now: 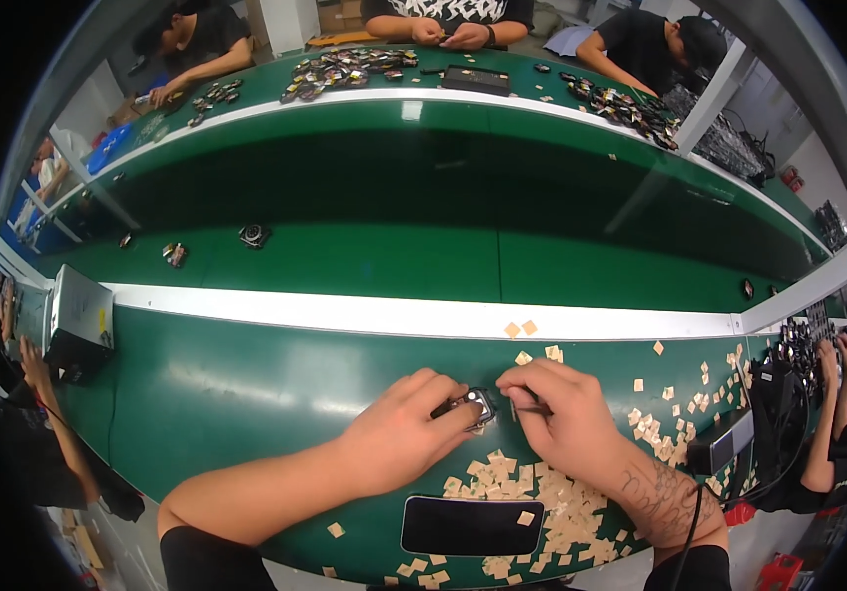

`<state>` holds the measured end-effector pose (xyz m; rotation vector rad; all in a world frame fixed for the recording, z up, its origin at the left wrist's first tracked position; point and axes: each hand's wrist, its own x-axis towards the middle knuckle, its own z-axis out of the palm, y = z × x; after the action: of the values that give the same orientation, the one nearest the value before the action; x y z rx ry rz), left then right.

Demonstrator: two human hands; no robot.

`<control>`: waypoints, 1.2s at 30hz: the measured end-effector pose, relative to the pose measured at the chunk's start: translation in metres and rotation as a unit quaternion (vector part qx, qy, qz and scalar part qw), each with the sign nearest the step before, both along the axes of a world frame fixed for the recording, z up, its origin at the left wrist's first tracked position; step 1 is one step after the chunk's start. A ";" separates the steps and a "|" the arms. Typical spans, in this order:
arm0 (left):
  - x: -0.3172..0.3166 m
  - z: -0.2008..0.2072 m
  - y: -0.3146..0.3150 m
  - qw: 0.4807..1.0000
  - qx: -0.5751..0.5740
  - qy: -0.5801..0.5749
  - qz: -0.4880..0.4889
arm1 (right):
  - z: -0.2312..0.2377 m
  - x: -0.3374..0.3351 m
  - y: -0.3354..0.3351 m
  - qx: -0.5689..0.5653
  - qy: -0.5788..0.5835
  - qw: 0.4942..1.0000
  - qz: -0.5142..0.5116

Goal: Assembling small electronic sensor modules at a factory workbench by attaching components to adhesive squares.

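My left hand (411, 419) is closed round a small watch case (476, 402), dark and silvery with rounded corners, held low over the green tabletop. Its fingers cover part of the case. Just to the right, my right hand (559, 409) is pinched, its fingertips a short gap from the case. A thin dark piece shows between thumb and fingers, too small to name. Many small tan square stickers (502, 480) lie scattered below and right of my hands. Nearest my body rests a black phone (453, 527) with one tan square on its screen.
A grey box-shaped device (724, 443) with a cable stands by my right forearm. At the left edge stands a grey metal box (80, 313). A white rail (344, 310) crosses beyond my hands. Other people sit around, with piles of small parts (344, 71) across the table.
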<state>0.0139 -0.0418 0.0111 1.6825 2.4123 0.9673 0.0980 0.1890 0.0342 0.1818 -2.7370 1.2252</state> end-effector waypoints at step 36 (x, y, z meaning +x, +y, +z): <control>-0.027 -0.011 -0.012 0.631 0.241 -0.736 -0.041 | -0.030 -0.044 0.074 0.044 0.103 0.967 -0.228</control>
<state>-0.0134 -0.0539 0.0000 0.3691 0.9242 1.9210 0.0541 0.2628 0.0040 -0.2834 -2.4591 0.9028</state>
